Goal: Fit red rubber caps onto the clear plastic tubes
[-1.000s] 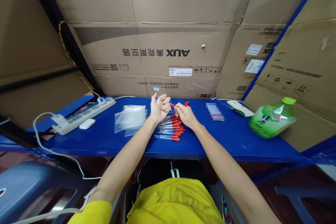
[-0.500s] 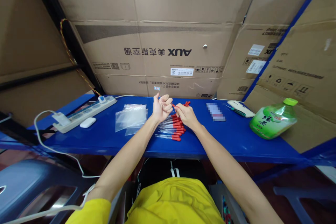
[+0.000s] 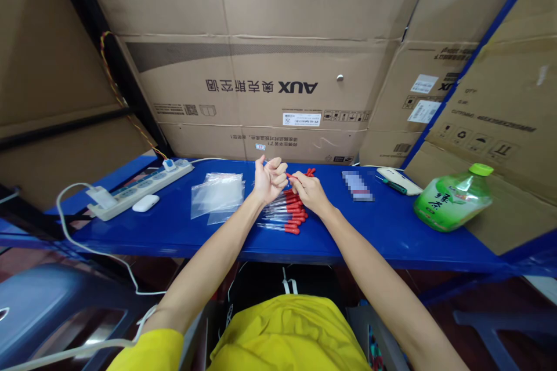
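Above the blue tabletop, my left hand [image 3: 270, 180] is closed with its fingers curled around a dropper, whose glass part is mostly hidden in the fist. The red rubber bulb [image 3: 289, 175] of that dropper shows between the two hands. My right hand [image 3: 310, 190] pinches the bulb end between thumb and fingers. Beneath and in front of the hands lies a row of glass droppers [image 3: 292, 231] with red bulbs pointing right. More red bulbs [image 3: 310, 172] stick out behind my right hand. Several clear plastic bags [image 3: 220, 196] lie flat to the left of my left hand.
A white power strip [image 3: 141, 188] with a plugged-in charger and a white earphone case [image 3: 145, 203] are at left. To the right are a blurred-out flat item [image 3: 357, 185], a pale object with a green tool [image 3: 399, 181], and a green bottle [image 3: 452, 200]. Cardboard [image 3: 261, 58] walls the back.
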A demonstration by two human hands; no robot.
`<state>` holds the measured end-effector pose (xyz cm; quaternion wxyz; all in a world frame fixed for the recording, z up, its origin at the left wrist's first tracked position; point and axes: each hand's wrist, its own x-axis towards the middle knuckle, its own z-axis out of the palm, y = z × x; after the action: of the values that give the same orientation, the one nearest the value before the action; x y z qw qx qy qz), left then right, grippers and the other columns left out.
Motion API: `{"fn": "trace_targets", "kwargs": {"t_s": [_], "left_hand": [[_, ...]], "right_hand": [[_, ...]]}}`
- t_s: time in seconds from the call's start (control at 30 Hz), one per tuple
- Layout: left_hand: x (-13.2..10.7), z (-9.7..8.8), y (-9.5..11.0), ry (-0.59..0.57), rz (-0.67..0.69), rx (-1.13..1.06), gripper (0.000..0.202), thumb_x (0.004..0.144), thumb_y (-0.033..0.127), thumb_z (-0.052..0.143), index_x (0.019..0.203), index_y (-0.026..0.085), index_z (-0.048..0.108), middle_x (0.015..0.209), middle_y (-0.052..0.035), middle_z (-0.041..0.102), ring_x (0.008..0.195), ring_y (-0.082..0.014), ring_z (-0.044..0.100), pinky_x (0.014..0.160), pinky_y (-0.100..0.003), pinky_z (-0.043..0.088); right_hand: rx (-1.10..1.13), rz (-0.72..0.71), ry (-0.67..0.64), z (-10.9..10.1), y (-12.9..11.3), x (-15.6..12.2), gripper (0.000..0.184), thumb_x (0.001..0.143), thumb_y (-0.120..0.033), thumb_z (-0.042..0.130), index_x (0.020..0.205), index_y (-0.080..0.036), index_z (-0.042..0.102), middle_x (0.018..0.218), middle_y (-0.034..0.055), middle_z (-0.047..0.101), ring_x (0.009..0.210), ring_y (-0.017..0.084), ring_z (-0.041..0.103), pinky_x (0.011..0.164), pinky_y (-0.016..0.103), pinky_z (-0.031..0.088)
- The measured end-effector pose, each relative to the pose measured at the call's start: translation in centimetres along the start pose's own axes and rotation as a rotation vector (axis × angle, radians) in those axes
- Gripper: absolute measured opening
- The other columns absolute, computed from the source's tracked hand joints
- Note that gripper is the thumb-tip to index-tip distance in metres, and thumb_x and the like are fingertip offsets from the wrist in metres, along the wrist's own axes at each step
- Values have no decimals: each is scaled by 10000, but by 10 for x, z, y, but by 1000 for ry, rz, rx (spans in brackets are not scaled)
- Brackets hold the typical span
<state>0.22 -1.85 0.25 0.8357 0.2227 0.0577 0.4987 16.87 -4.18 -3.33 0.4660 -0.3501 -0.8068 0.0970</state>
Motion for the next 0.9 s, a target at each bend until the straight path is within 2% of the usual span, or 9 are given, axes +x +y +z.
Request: {"fn": "trace_targets", "kwargs": {"t_s": [0.23, 0.43, 0.7, 0.9], "left_hand": [[-1, 2, 0, 15, -22, -13, 440, 1003, 534, 382, 724, 207, 287, 614, 67, 280, 364, -50, 193, 396, -204, 155], [-2, 1, 1, -8, 55, 5, 433, 993, 524, 362, 710, 205, 286, 617, 52, 299, 382, -56, 221, 409, -210, 187], [-5, 3, 2, -20, 23, 16, 437, 983, 525, 362, 696, 207, 271, 606, 48, 287, 388, -64, 209, 412, -222, 190], [-5, 3, 1, -81, 51, 77, 459, 1004, 534, 289, 691, 199, 295, 603, 39, 307, 385, -61, 209, 411, -217, 196]], "right_hand": [[42, 37, 21, -1, 4, 1, 319, 1071, -437, 391, 940, -222, 588, 693, 3, 672, 614, 148, 631, 669, 254, 454], [178, 134, -31, -4, 6, 1, 408, 1062, -548, 379, 970, -223, 608, 704, -4, 674, 585, 139, 577, 646, 262, 445], [497, 328, -69, 0, 9, 2, 545, 1016, -677, 374, 836, -206, 581, 606, -6, 604, 510, 125, 498, 536, 261, 401], [615, 345, -72, 3, 12, 3, 498, 1003, -664, 436, 813, -214, 532, 590, -29, 570, 485, 108, 450, 500, 250, 356]]}}
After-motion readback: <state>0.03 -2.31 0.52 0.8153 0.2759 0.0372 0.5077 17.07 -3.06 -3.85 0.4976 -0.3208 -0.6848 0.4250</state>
